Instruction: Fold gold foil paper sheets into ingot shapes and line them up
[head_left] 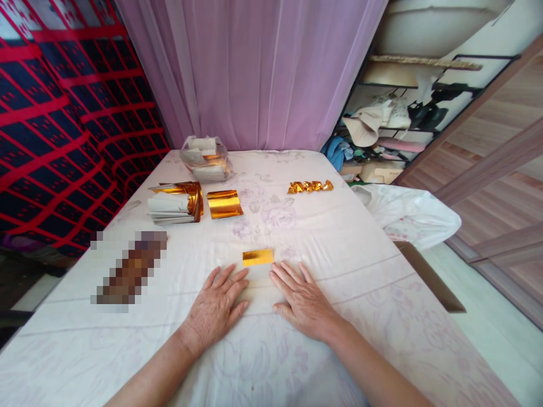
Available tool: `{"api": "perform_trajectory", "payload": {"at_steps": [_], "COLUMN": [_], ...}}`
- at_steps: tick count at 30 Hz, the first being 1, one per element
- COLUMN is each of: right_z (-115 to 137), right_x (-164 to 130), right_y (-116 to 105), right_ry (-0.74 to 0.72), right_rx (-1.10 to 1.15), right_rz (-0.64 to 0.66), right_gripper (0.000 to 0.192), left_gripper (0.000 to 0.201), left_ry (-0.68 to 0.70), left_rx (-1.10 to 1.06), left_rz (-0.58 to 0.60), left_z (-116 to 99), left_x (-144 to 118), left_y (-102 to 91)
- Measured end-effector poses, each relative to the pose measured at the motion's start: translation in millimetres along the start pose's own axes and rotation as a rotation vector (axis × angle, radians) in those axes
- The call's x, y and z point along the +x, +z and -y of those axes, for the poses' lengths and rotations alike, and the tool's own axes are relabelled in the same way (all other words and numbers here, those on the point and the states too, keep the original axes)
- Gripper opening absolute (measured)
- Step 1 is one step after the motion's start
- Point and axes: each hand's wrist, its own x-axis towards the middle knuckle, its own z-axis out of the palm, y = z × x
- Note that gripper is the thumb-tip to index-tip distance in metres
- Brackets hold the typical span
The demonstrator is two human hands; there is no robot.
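My left hand (216,308) and my right hand (302,299) lie flat, palms down and fingers spread, on the white flowered cloth (339,249) of the table. Neither holds anything. Just beyond my fingertips, between the two hands, lies a small folded gold foil paper (258,257). It looks to rest on a pale sheet under my fingertips, hard to tell apart from the cloth. Farther off, a flat gold sheet (224,204) sits beside a stack of white-and-gold papers (173,203). A row of folded gold pieces (310,186) lies at the far right.
A clear plastic bag with papers (206,159) stands at the table's far end before a pink curtain (254,73). A blurred object (129,271) lies at the left. A white plastic bag (409,215) hangs off the right edge; cluttered shelves (390,124) stand beyond.
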Motion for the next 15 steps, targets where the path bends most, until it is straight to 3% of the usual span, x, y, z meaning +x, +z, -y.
{"api": "perform_trajectory", "payload": {"at_steps": [15], "right_z": [-1.2], "right_x": [0.2], "right_y": [1.8], "right_ry": [0.001], "right_rx": [0.016], "right_rz": [-0.043], "right_gripper": [0.060], "left_gripper": [0.031], "left_ry": [0.022], "left_rx": [0.050], "left_rz": [-0.006], "left_z": [2.9], "left_x": [0.0], "left_y": [-0.7]}}
